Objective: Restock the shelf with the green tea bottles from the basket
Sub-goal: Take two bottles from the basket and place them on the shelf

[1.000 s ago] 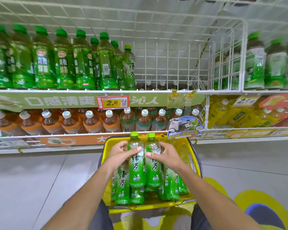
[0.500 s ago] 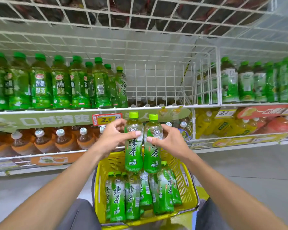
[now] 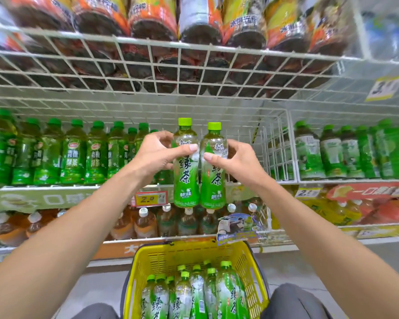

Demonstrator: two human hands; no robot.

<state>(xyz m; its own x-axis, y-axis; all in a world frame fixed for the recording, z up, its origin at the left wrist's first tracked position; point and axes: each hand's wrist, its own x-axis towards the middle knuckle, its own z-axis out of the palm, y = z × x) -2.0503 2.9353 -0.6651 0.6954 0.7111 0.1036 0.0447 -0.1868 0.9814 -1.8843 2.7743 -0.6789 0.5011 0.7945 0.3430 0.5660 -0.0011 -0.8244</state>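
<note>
Two upright green tea bottles, side by side and touching, are held in front of a white wire shelf point(image 3: 240, 183). The left hand point(image 3: 156, 155) grips the left bottle point(image 3: 186, 180); the right hand point(image 3: 236, 161) grips the right bottle point(image 3: 213, 180). Below them, a yellow basket point(image 3: 161, 256) holds more green tea bottles point(image 3: 194, 293).

Two green tea bottles, left point(image 3: 186, 164) and right point(image 3: 213, 166), upright and touching side by side, raised before the shelf point(image 3: 55, 188) at the level of its green-bottle row; light-green caps, clear shoulders, green labels with large dark characters. More bottles point(image 3: 194, 293) of the same kind stand packed in the yellow basket point(image 3: 251, 256) below, caps up, filling its visible near part.
</note>
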